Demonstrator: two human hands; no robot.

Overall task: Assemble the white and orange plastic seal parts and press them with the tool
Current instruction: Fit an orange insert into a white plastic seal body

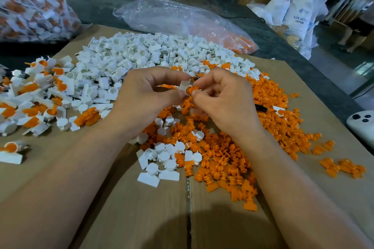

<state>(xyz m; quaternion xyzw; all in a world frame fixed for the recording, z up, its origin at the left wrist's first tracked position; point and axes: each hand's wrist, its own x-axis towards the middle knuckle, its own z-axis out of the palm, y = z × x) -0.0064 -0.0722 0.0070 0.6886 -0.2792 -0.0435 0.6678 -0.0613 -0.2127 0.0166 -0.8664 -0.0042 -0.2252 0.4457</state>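
Left hand (pixel 147 91) pinches a white part (pixel 183 85); right hand (pixel 219 95) pinches an orange part (pixel 191 89) against it, above cardboard (pixel 141 208).

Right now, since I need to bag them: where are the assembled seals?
Head view: the assembled seals lie at the left of the cardboard, beside the white parts pile.

Flat cardboard sheet (pixel 141 208) on dark table (pixel 97 6). On cardboard: white parts (pixel 141 52) heap top centre, orange parts (pixel 269 107) centre-right, assembled seals (pixel 34 95) left. On table: clear bag (pixel 172 16) upper centre, full bag of seals (pixel 30 2) upper left.
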